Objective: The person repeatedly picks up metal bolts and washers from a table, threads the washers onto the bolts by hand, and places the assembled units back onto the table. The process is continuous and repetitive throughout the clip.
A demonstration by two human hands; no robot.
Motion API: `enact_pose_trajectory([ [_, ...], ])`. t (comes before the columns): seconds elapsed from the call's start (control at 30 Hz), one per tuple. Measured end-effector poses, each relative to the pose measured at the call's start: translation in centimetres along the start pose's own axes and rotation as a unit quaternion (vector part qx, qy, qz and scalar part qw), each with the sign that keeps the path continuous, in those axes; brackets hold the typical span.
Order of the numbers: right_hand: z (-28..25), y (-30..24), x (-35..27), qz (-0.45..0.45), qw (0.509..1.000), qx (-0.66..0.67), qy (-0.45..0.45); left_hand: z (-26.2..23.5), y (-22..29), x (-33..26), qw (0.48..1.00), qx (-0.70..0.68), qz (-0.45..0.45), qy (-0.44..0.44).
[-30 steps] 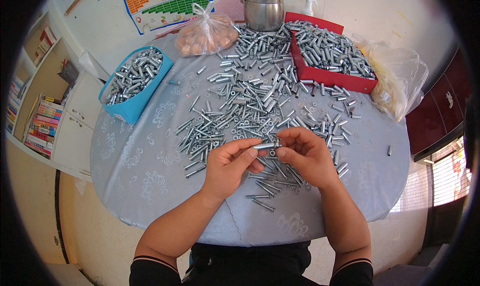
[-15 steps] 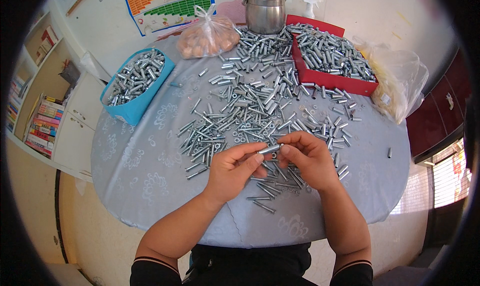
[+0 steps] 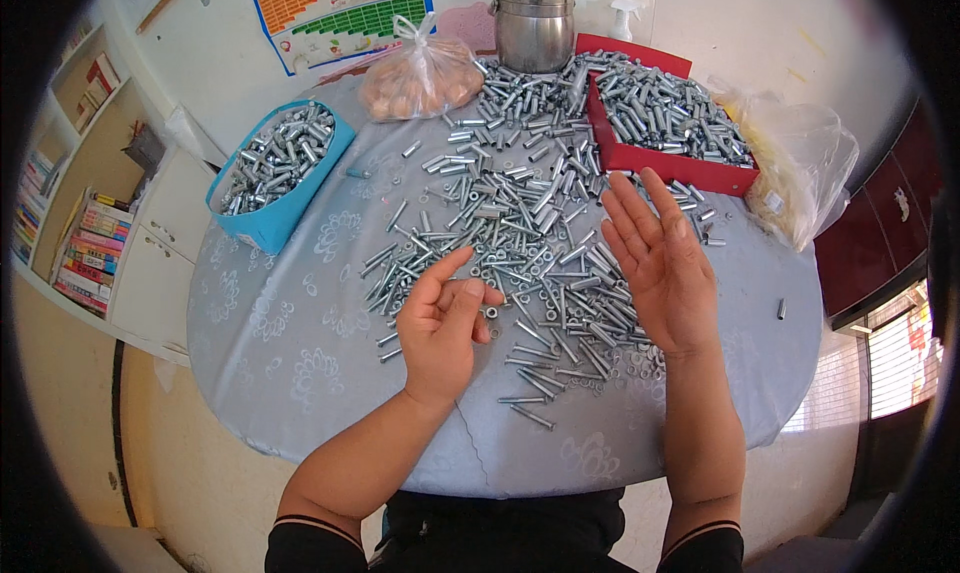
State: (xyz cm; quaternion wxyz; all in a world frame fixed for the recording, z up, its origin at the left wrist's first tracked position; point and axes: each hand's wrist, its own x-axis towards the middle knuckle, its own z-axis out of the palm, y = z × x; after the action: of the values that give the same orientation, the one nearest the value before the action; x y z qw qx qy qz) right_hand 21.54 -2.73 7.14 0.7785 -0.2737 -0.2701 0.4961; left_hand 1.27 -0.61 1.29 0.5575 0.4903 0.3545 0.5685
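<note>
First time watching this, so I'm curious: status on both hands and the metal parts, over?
Left hand half-curled, grip unclear. Right hand open, nothing visible in it. Bolt pile between and beyond them. Red box ahead of right hand.

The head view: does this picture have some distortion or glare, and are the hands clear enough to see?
In the head view, black borders round off the corners and the bookshelf looks tilted; the striped panel at right is very bright, and light patches the floor; the left hand and right hand read clearly, without strong blur.
</note>
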Motion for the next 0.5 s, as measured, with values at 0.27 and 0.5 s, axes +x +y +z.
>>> enact_pose_trajectory([
  [0.27, -4.8, 0.6, -0.3, 0.051, 0.98, -0.194, -0.001, 0.1, -0.6, 0.1, 1.0, 0.006, 0.005, -0.028],
  [0.5, -4.8, 0.3, -0.2, 0.025, 0.982, -0.182, 0.049, 0.0, -0.4, 0.0, 1.0, 0.0, 0.0, -0.015],
])
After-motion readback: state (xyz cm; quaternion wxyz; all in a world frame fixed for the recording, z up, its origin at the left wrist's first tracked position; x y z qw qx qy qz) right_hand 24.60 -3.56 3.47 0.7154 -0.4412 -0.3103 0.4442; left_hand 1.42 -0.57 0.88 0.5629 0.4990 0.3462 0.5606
